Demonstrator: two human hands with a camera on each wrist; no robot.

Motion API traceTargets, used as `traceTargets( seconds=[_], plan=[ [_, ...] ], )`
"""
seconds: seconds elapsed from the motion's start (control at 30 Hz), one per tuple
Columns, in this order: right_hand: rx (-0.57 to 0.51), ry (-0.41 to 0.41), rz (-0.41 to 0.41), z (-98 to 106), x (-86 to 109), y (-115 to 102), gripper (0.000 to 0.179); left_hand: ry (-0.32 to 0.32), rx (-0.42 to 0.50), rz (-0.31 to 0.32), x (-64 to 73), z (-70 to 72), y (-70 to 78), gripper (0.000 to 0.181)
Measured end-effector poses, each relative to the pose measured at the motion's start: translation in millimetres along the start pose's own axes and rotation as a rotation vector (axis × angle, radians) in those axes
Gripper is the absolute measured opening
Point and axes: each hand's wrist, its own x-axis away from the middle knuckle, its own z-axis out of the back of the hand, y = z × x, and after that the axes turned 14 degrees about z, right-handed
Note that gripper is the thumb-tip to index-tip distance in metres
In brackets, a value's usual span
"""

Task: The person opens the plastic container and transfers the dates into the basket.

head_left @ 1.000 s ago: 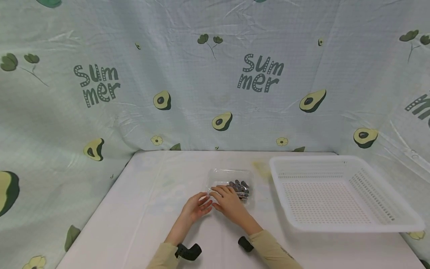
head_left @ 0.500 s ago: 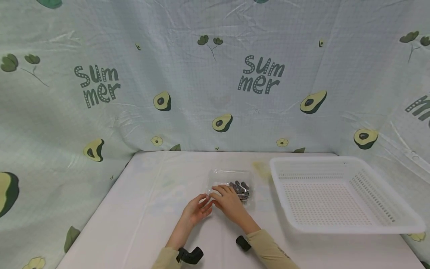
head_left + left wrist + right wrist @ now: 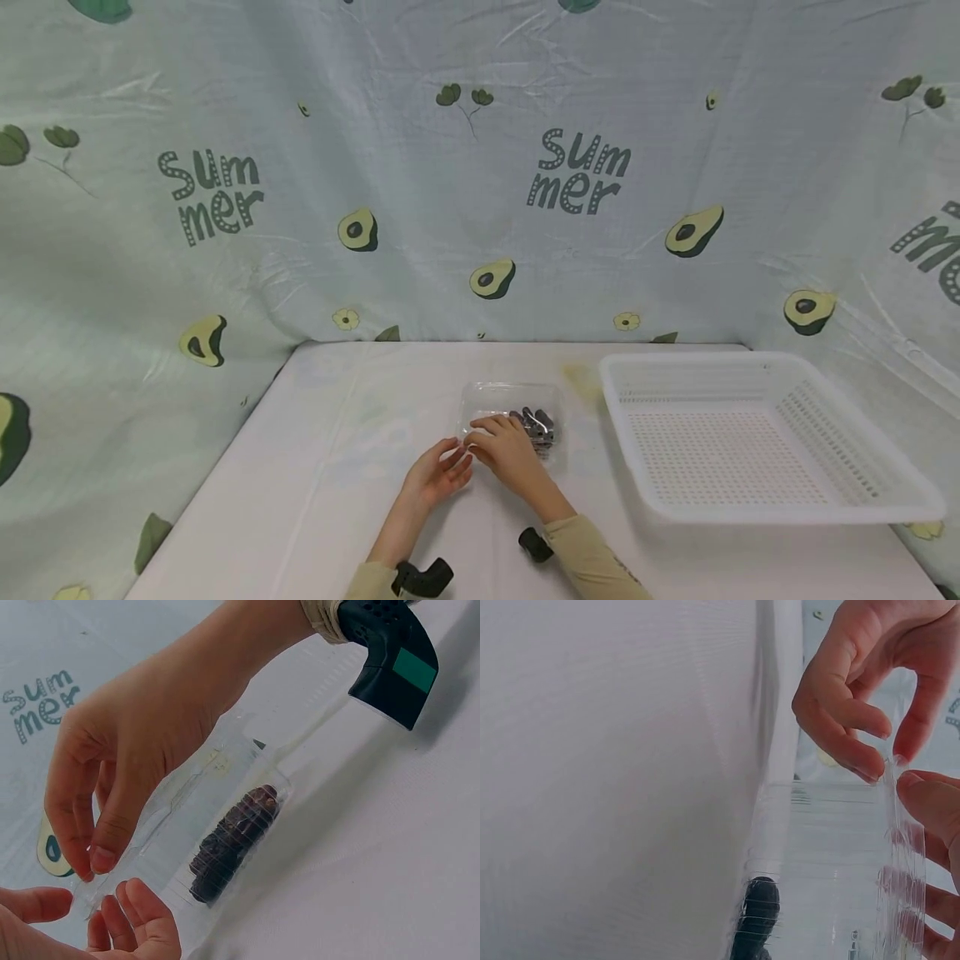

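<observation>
A clear plastic box [image 3: 480,396] lies on the table, with dark, wrinkled, oblong pieces resembling dates [image 3: 236,840] along one side. At its near left corner, my left hand [image 3: 437,475] has the thumb and fingertips on either side of the plastic rim. My right hand [image 3: 510,454] pinches the same edge close by; in the right wrist view its fingers [image 3: 939,904] show through and beyond the plastic, with the thumb in front. The hands' tips almost meet. In the head view, my right hand covers the box's near left part. Whether the lid is fastened cannot be seen.
To the right stands a large white perforated basket [image 3: 720,458]. The white-covered table [image 3: 360,433] is backed by a hanging sheet [image 3: 420,167] printed with avocados and lettering. Black wrist devices sit at both sleeves.
Both hands stay at the box's corner with only slight shifts of the fingers and forearms. The head view has tilted slightly up. The box and basket have not moved on the table.
</observation>
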Motion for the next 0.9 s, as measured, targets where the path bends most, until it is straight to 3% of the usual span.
traceTargets(
  seconds=[0.43, 0.9],
  plan=[
    [0.058, 0.003, 0.047, 0.5, -2.2, 2.7, 0.006, -0.011, 0.023, 0.008, -0.6, 3.4, -1.9, 0.018],
    [0.105, -0.06, 0.036, 1.7, -5.0, 1.6, 0.005, -0.026, -0.014, 0.014, 0.8, 2.4, -1.2, 0.012]
  ],
)
